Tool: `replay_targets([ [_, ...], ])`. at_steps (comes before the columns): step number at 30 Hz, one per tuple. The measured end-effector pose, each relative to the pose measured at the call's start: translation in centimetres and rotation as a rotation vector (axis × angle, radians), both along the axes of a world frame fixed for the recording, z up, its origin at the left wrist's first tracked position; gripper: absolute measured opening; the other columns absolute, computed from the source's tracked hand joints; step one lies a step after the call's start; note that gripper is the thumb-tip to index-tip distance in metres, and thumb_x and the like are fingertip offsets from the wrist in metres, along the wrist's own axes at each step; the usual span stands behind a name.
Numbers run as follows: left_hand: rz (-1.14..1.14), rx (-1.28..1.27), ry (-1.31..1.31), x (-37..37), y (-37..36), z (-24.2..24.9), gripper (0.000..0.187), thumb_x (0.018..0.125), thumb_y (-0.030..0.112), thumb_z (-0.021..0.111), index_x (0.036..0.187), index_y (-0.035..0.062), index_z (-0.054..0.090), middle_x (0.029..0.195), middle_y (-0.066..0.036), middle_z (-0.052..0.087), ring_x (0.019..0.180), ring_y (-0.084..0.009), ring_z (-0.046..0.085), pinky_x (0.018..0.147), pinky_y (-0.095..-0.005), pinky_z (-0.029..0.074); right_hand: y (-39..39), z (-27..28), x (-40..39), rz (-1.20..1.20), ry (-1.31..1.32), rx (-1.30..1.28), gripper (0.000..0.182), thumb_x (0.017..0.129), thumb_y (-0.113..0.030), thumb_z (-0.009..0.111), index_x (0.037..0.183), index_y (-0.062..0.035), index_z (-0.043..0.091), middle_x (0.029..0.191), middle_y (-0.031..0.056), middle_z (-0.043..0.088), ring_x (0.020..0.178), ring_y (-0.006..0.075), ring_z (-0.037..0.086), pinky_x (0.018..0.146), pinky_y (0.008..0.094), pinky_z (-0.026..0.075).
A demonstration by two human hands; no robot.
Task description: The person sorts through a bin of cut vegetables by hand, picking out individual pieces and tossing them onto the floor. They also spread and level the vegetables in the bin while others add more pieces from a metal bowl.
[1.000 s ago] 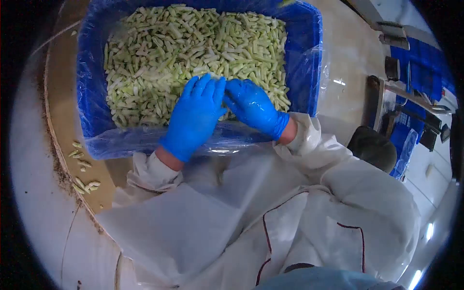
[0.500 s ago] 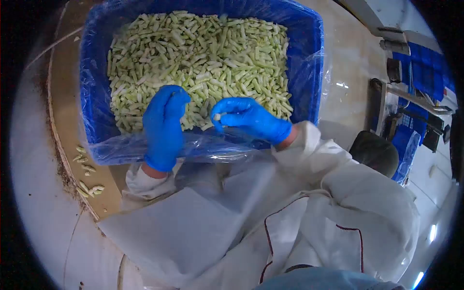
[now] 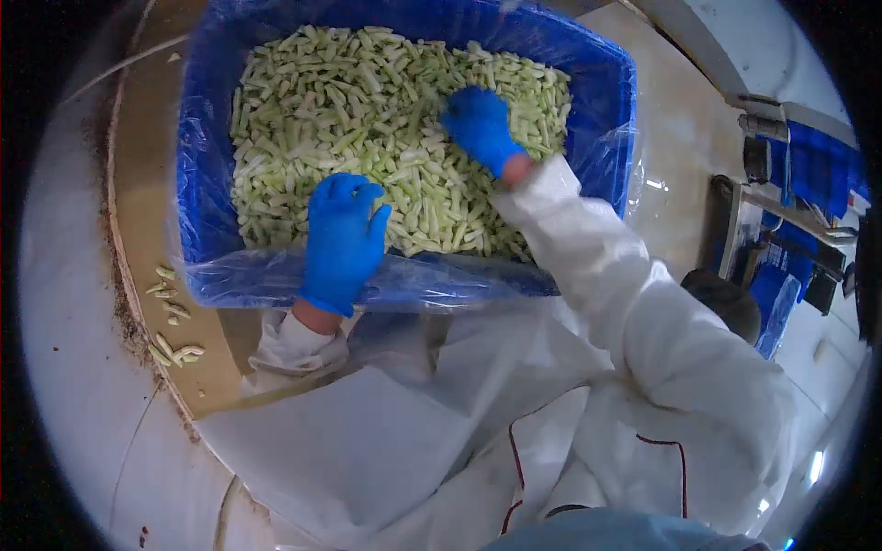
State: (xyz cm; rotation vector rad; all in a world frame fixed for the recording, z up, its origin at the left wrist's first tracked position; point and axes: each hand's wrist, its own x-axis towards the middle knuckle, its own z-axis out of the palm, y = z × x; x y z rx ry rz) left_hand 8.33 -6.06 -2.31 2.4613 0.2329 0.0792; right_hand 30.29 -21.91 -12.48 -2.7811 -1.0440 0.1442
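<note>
Pale green cut vegetable pieces fill much of a blue crate lined with clear plastic film. My left hand, in a blue glove, is over the near edge of the heap. Its fingers are loosely bent, the thumb stands apart, and nothing shows in it. Farther in and to the right, my right hand, also blue-gloved, reaches down onto the pieces. Its fingertips point into the heap and are blurred, so I cannot tell what they hold.
Several loose pieces lie on the tan surface left of the crate. A white apron drapes below the crate's near side. Blue crates and a metal frame stand at the right.
My right hand has moved away from my left, forward over the heap; the small pale piece in its fingers no longer shows. My left hand's thumb has spread apart. The view has shifted slightly.
</note>
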Motion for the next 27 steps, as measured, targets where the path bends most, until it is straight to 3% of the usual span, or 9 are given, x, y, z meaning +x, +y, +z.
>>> replay_targets([
  [4,-0.077,0.237,-0.218,1.2,-1.3,2.6,0.031,0.080,0.014,0.061,0.109,0.0058,0.059,0.105,-0.013,0.057,0.103,-0.0323,0.051,0.089,-0.0444,0.039,-1.4,7.5,-7.6,0.241,0.137,0.319,0.021,0.077,-0.015,0.057,0.096,-0.0060,0.062,0.090,0.0150,0.058,0.087,0.0349,0.056,0.080,0.0445,0.039],
  [10,-0.154,0.258,0.028,0.8,-2.6,2.6,0.020,0.080,0.018,0.058,0.097,0.0073,0.060,0.085,-0.007,0.056,0.082,-0.0261,0.054,0.074,-0.0399,0.043,-1.0,12.6,-10.9,0.410,0.318,0.298,0.011,0.083,-0.011,0.056,0.090,-0.0048,0.061,0.079,0.0161,0.059,0.069,0.0298,0.057,0.061,0.0359,0.043],
  [15,-0.451,-0.206,-0.307,-0.4,-1.8,4.1,0.013,0.074,0.016,0.058,0.084,0.0073,0.061,0.074,-0.010,0.054,0.069,-0.0282,0.053,0.062,-0.0383,0.043,-3.1,14.4,-12.2,0.091,1.297,0.714,0.019,0.089,-0.018,0.056,0.075,-0.0054,0.059,0.065,0.0060,0.051,0.059,0.0166,0.050,0.052,0.0281,0.038],
  [16,-0.365,-0.300,-0.306,-0.7,-1.8,4.5,0.012,0.076,0.016,0.059,0.083,0.0071,0.060,0.073,-0.010,0.054,0.069,-0.0285,0.053,0.062,-0.0376,0.043,-3.5,15.0,-12.4,-0.037,1.547,0.707,0.023,0.091,-0.019,0.056,0.073,-0.0054,0.058,0.064,0.0034,0.049,0.057,0.0139,0.048,0.052,0.0268,0.037],
  [17,-0.280,-0.392,-0.306,-0.9,-2.0,4.9,0.010,0.077,0.016,0.059,0.082,0.0069,0.060,0.072,-0.010,0.054,0.068,-0.0288,0.054,0.062,-0.0368,0.044,-3.9,12.7,-13.0,0.328,1.288,1.046,0.024,0.091,-0.023,0.057,0.075,-0.0047,0.058,0.067,-0.0007,0.048,0.056,0.0098,0.042,0.052,0.0242,0.035],
  [20,0.238,-0.818,-0.121,-0.3,-1.4,5.8,0.011,0.081,0.016,0.060,0.082,0.0047,0.059,0.070,-0.012,0.054,0.067,-0.0303,0.054,0.063,-0.0359,0.045,-4.1,11.2,-14.6,-0.210,2.258,1.250,0.026,0.091,-0.025,0.058,0.076,-0.0038,0.058,0.067,-0.0004,0.048,0.055,0.0092,0.040,0.053,0.0233,0.034],
  [21,0.459,-0.977,-0.021,-0.2,-1.1,5.8,0.012,0.083,0.016,0.060,0.082,0.0038,0.058,0.069,-0.012,0.054,0.067,-0.0309,0.054,0.063,-0.0358,0.045,-4.4,12.9,-13.1,-0.226,1.987,0.936,0.028,0.090,-0.030,0.060,0.087,-0.0026,0.062,0.076,0.0021,0.057,0.065,0.0103,0.051,0.061,0.0246,0.042],
  [24,0.457,-0.586,-0.127,-0.4,0.2,3.5,0.021,0.087,0.023,0.059,0.084,0.0021,0.058,0.074,-0.014,0.058,0.066,-0.0327,0.054,0.065,-0.0382,0.045,-4.3,12.7,-8.5,0.011,1.426,0.685,0.022,0.087,-0.019,0.063,0.103,-0.0033,0.064,0.095,0.0043,0.064,0.081,0.0147,0.060,0.074,0.0286,0.049],
  [27,0.243,-0.142,-0.092,-1.6,1.8,0.2,0.023,0.086,0.026,0.058,0.083,0.0030,0.058,0.077,-0.017,0.059,0.069,-0.0341,0.056,0.065,-0.0418,0.045,-8.4,7.5,0.1,0.166,0.796,0.325,0.042,0.086,-0.036,0.062,0.118,-0.0095,0.060,0.114,0.0117,0.062,0.104,0.0258,0.058,0.092,0.0358,0.045],
])
